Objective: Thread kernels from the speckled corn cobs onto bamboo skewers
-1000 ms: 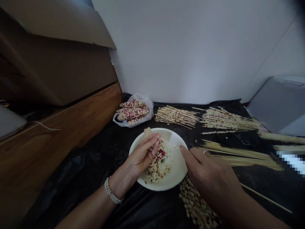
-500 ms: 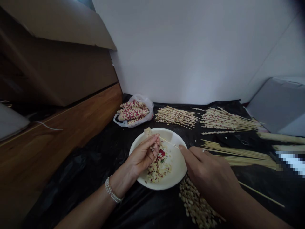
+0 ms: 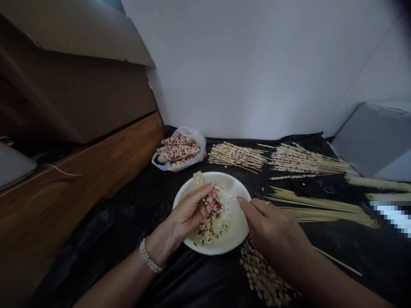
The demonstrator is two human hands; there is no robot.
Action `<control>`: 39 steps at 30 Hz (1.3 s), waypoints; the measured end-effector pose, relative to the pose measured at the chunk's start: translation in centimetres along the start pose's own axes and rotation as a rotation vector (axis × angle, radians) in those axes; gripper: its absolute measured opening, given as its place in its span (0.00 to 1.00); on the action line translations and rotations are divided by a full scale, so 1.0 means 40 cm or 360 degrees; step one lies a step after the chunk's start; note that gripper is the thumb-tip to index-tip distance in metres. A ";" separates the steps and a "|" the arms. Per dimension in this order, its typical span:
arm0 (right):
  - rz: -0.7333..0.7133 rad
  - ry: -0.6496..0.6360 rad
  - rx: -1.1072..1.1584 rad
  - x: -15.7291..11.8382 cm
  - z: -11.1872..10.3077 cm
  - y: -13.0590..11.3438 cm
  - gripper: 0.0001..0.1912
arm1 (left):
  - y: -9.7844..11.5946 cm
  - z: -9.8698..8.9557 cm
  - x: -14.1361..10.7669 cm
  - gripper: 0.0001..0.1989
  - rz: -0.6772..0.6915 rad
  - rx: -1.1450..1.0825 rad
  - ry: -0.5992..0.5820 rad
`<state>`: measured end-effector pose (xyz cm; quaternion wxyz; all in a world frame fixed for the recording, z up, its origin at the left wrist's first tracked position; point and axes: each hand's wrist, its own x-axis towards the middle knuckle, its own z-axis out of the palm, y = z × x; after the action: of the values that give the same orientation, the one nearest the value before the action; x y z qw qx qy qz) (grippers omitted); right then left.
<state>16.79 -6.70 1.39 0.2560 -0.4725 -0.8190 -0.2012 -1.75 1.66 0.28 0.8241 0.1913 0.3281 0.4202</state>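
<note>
Above a white bowl, my right hand grips a thin bamboo skewer. The skewer's back end shows beyond my right forearm. A pale corn kernel sits on the shaft just ahead of my right fingertips. My left hand pinches at the skewer's tip, and several kernels show in its curled fingers. What exactly is between the left thumb and finger is too small to make out. Loose corn kernels lie in the bowl, and a bare corn cob piece rests at its far rim.
Corn cobs in a plastic bag and two piles of threaded skewers lie on black sheeting by the wall. Bare skewers are at right. Brownish seed-like pieces lie below the bowl. A cardboard box stands left.
My right hand has moved slightly left, towards my left hand, and the skewer's back end has shifted left with it. My left hand stays nearly in place.
</note>
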 end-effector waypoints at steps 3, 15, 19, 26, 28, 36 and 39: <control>0.0022 -0.0035 0.0044 -0.001 0.013 -0.003 0.19 | -0.011 0.002 -0.006 0.02 -0.0025 0.0103 -0.0006; 0.0095 -0.0099 0.0232 0.008 0.015 0.007 0.11 | -0.031 0.010 -0.022 0.04 -0.0146 0.0143 -0.0149; 0.0180 -0.0069 0.0214 0.018 -0.006 0.032 0.13 | 0.008 0.005 -0.016 0.20 -0.0120 -0.0015 -0.0281; 0.0182 -0.0070 0.0262 0.023 -0.014 0.043 0.15 | 0.020 -0.015 -0.007 0.33 -0.0016 0.0025 -0.0300; 0.0174 -0.0101 0.0257 0.023 -0.010 0.042 0.15 | 0.014 -0.013 -0.007 0.28 0.0025 0.0049 -0.0282; 0.0238 -0.0229 0.0288 0.022 -0.019 0.049 0.15 | 0.010 -0.011 -0.001 0.13 0.0036 0.0080 -0.0158; 0.0277 -0.0290 0.0288 0.024 -0.027 0.053 0.15 | 0.012 -0.012 0.001 0.15 -0.0074 0.0000 -0.0118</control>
<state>18.49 -5.65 3.01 0.2388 -0.5330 -0.8095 -0.0599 -2.35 1.99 0.21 0.8452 0.1992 0.3018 0.3936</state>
